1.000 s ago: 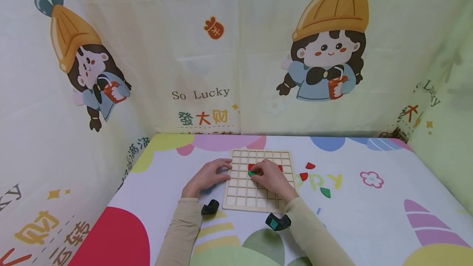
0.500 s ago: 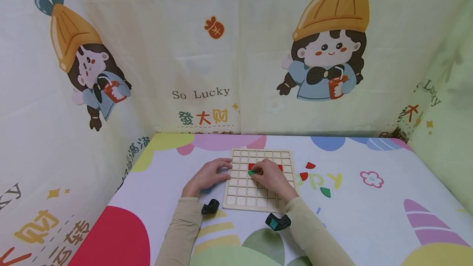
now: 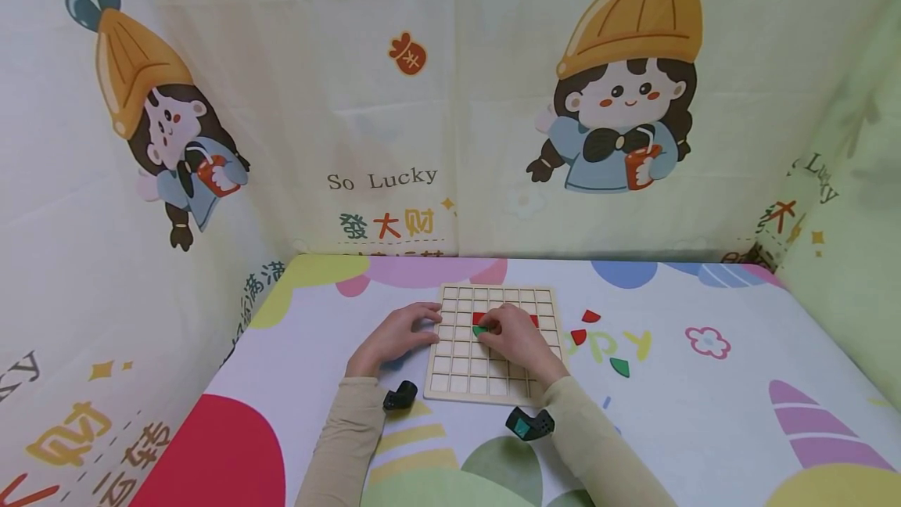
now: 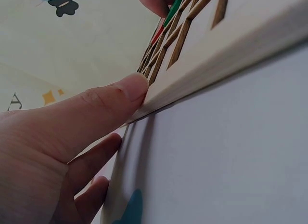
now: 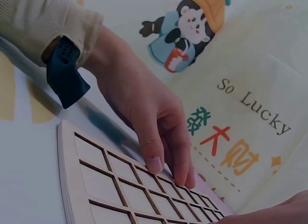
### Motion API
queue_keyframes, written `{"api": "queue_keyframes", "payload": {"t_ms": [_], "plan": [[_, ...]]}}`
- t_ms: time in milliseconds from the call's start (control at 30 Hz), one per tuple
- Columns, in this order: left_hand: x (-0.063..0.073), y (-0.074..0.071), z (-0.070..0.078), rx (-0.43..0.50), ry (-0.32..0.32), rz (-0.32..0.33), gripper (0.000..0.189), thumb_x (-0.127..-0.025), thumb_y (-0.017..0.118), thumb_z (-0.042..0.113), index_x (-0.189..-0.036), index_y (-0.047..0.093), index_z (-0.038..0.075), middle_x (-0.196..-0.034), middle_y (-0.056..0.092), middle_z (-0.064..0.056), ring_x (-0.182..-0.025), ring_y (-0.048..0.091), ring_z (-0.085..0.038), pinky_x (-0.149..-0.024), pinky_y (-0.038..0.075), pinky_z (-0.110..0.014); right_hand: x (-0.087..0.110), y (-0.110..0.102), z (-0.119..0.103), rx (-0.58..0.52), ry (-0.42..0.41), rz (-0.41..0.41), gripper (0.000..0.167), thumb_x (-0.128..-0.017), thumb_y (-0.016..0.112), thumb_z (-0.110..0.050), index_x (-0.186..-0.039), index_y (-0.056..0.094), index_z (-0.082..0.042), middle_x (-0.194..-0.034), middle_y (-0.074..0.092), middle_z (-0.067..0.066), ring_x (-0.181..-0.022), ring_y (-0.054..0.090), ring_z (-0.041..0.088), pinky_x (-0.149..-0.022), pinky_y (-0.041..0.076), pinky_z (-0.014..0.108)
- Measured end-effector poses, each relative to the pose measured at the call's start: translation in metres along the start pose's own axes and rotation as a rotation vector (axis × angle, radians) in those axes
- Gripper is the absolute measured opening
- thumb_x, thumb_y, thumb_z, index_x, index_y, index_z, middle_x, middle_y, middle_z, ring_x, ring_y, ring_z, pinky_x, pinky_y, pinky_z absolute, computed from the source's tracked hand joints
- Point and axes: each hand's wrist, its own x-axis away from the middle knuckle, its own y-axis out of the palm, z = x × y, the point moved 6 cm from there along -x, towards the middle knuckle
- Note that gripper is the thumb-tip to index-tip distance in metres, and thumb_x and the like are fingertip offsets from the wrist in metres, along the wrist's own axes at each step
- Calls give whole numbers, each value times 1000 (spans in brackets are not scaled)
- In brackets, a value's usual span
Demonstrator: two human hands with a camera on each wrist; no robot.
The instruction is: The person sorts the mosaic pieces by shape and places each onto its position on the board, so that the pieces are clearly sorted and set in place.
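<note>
A square wooden grid board (image 3: pixel 459 385) lies on the table between the hands. My left hand (image 3: pixel 401 331) rests at its left edge; in the left wrist view the thumb (image 4: pixel 132 86) lies along the rim, other fingers lower down. Above the middle of the grid, my right hand (image 3: pixel 519 339) has thumb and fingers pinched at a green piece (image 3: pixel 479 331), which they mostly cover. Red pieces (image 3: pixel 479 318) fill part of the row just behind it, and another red bit (image 3: pixel 533 321) shows past the knuckles. The right wrist view shows the left fingers (image 5: pixel 153 159) against the board's side.
Right of the board lie two loose red fan-shaped pieces, one farther back (image 3: pixel 591 315) and one nearer (image 3: pixel 579 336). A green fan-shaped piece (image 3: pixel 620 367) lies closer to the front. The printed tablecloth (image 3: pixel 711 413) meets a cartoon-printed curtain (image 3: pixel 493 233) at the back.
</note>
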Motion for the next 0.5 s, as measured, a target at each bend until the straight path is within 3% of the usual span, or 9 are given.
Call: {"api": "queue_keyframes", "payload": {"t_ms": [500], "plan": [[1,0,1,14,15,10,28,-86,76,16,-112,69,9,-140,55,-4,-136,43,-26,-115,32,-44,3,-11,2,-6,11,1,15,-86,76,-17,-99,74,-9,-89,61,-2,-81,56,13,-73,52,30]]}}
